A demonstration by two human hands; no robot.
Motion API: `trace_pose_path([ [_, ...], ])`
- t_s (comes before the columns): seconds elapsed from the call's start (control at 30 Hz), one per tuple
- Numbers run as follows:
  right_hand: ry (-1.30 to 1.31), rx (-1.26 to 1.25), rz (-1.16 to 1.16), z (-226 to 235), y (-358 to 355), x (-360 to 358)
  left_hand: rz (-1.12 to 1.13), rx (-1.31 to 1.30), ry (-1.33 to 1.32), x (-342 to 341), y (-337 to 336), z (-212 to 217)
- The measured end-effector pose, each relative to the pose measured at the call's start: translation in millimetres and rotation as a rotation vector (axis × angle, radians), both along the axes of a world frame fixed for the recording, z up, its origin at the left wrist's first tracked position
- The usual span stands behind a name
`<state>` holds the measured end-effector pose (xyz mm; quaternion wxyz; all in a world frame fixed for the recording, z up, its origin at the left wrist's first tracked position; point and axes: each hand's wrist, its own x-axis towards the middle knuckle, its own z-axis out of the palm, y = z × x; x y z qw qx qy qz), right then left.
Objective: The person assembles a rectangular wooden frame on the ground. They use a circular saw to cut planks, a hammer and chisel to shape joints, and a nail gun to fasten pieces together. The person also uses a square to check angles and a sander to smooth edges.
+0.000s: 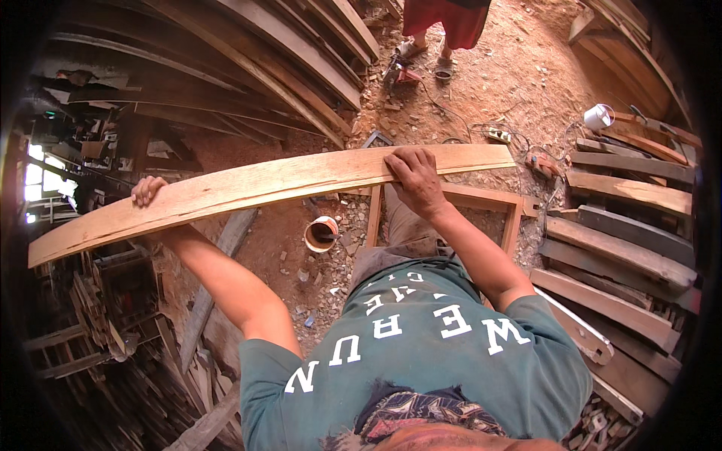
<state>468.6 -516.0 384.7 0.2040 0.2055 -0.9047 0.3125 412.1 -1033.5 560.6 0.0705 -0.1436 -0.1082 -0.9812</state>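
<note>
A long, pale wooden plank spans the view in front of me, its left end lower and nearer than its right. My left hand grips it toward the left end, with the fingers curled over the far edge and the palm hidden beneath. Nearer the right end, my right hand is closed over the plank from above, knuckles bent. Partly under the plank and beside my leg is a rectangular wooden frame. A crack runs along the plank's near edge.
A white bucket holding something brownish stands on the littered ground. Boards lean at the far left; more timber is piled at right. Cords, a power strip and an orange power tool lie beyond. A person in red shorts stands ahead.
</note>
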Motion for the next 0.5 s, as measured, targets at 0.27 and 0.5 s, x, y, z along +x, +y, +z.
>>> trace_pose_path([
  [0.27, -0.355, -0.072, 0.083, -18.6, 54.7, 6.8, 0.691, -0.281, -0.669, 15.0, 56.9, -69.1],
  [0.5, -0.964, -0.048, 0.145, -28.4, 91.0, 3.5, 0.497, -0.824, -1.076, 23.4, 31.6, -166.7],
])
